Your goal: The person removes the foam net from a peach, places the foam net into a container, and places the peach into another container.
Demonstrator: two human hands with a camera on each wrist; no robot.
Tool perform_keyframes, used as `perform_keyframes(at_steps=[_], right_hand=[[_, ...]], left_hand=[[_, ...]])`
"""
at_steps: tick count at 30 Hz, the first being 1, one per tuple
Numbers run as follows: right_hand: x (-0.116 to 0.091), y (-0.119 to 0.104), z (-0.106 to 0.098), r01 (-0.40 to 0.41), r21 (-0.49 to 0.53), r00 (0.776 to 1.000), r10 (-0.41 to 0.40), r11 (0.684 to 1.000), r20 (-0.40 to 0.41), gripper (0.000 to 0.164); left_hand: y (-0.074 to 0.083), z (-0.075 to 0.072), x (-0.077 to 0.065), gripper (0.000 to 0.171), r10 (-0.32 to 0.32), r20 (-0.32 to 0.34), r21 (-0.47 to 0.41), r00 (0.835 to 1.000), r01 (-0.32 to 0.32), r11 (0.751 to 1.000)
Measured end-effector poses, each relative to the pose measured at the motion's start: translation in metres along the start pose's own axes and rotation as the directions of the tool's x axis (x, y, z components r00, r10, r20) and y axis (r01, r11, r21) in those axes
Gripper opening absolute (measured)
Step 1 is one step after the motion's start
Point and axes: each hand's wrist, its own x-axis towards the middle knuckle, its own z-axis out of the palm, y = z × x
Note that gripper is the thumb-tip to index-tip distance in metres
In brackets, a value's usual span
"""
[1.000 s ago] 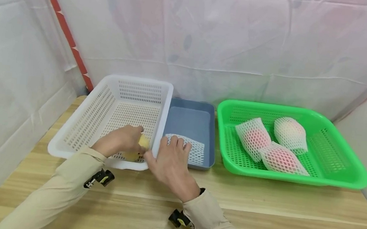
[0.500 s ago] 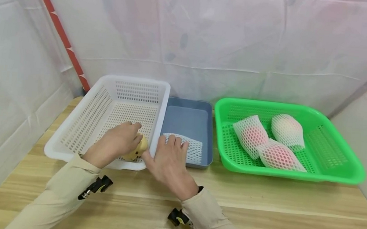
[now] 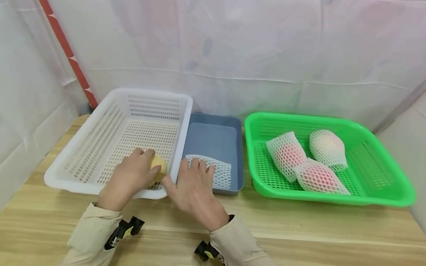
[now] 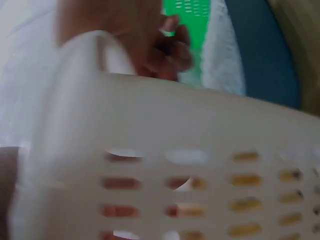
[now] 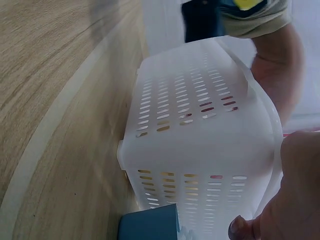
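Observation:
In the head view, my left hand (image 3: 129,176) reaches into the white basket (image 3: 53,173) and holds a yellow fruit (image 3: 160,167) against the near right corner. Most of the fruit is hidden by the hand; yellow also shows through the basket's slots in both wrist views. My right hand (image 3: 193,191) grips that basket's right rim, thumb over the edge and fingers outside it. Those fingers lie above a white foam net sleeve (image 3: 221,174) in the blue-grey tray (image 3: 212,141). In the right wrist view, a curled fingertip (image 5: 241,227) shows beside the basket wall.
To the right stands a green basket (image 3: 394,172) with three pinkish fruits in foam nets, one of them a netted fruit (image 3: 320,177) at the front. Wooden tabletop (image 3: 302,244) extends before the containers. White sheeting (image 3: 245,37) hangs behind and at both sides.
The left hand has turned, its forearm swinging right and its fingers now pointing more forward on the fruit. The right hand keeps its place at the rim. The head view has shifted slightly.

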Motion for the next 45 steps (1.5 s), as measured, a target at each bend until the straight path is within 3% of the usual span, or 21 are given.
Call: perform_keyframes(at_steps=[10, 17, 26, 32, 39, 42, 43, 45], right_hand=[[0.0, 0.003, -0.001, -0.005, -0.002, 1.0, 0.005, 1.0, 0.012, 0.052], [0.0, 0.001, -0.001, 0.0, 0.001, 1.0, 0.0, 1.0, 0.009, 0.049], [-0.002, 0.002, -0.003, 0.016, -0.043, 0.997, -0.02, 0.999, -0.075, 0.054], [-0.003, 0.004, -0.012, 0.012, -0.059, 0.995, -0.017, 0.998, -0.094, 0.064], [-0.005, 0.022, -0.039, -0.052, -0.09, 0.997, 0.045, 0.995, -0.069, 0.059], [-0.006, 0.039, -0.056, -0.056, -0.151, 0.993, 0.041, 0.987, -0.107, 0.052], [-0.007, 0.046, -0.062, -0.058, -0.173, 0.992, 0.038, 0.983, -0.12, 0.05], [-0.008, 0.061, -0.074, -0.058, -0.219, 0.988, 0.025, 0.974, -0.151, 0.048]], left_hand=[[-0.002, 0.021, 0.014, 0.063, -0.04, 0.061, 0.005, 0.997, 0.04, 0.999], [-0.003, 0.019, 0.013, 0.065, -0.043, 0.074, 0.006, 0.996, 0.042, 0.999], [-0.006, 0.013, 0.014, 0.066, -0.032, 0.137, -0.104, 0.99, 0.046, 0.993], [-0.003, 0.004, 0.012, 0.054, 0.015, 0.026, -0.115, 1.0, -0.012, 0.993], [0.019, -0.002, 0.016, 0.043, 0.051, -0.085, -0.133, 0.995, -0.062, 0.989], [0.035, 0.003, 0.018, 0.036, 0.095, -0.232, -0.129, 0.968, -0.127, 0.983], [0.041, 0.005, 0.018, 0.032, 0.109, -0.294, -0.132, 0.95, -0.153, 0.979], [0.056, 0.011, 0.018, 0.024, 0.147, -0.419, -0.119, 0.896, -0.215, 0.969]])
